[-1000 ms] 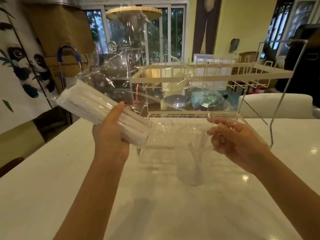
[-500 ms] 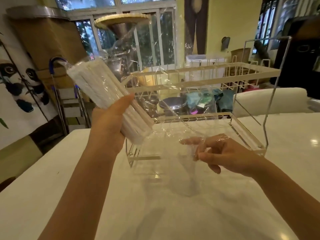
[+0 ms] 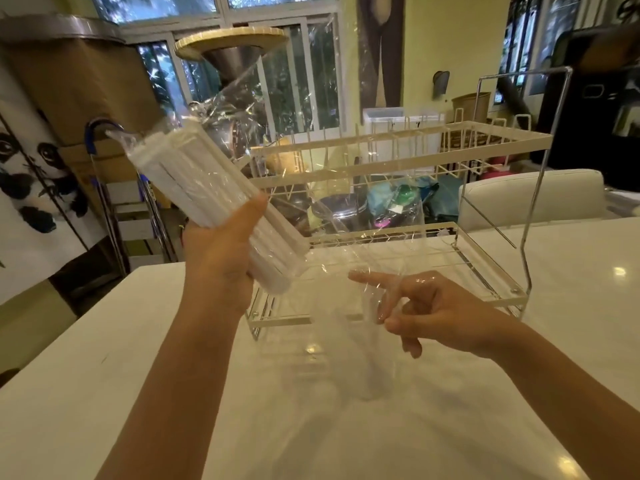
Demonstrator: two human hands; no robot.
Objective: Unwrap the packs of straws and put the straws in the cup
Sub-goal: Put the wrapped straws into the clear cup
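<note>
The left hand (image 3: 221,258) is grasping a pack of straws (image 3: 207,206), white straws bundled in clear film, and is holding it in the air above the left part of the white table (image 3: 104,393). The pack is lying tilted, its upper end pointing up and to the left, its lower end reaching toward the near left corner of the dish rack (image 3: 398,233). The right hand (image 3: 426,313) is pinching a sheet of clear plastic wrap (image 3: 367,306) between thumb and middle fingers, with the index finger stretched out to the left. The wrap is hanging loose from this hand toward the table and is also spreading upward in front of the rack. The two-tier wire rack is standing on the table toward its far edge, behind both hands. The pictures are not showing a cup clearly.
</note>
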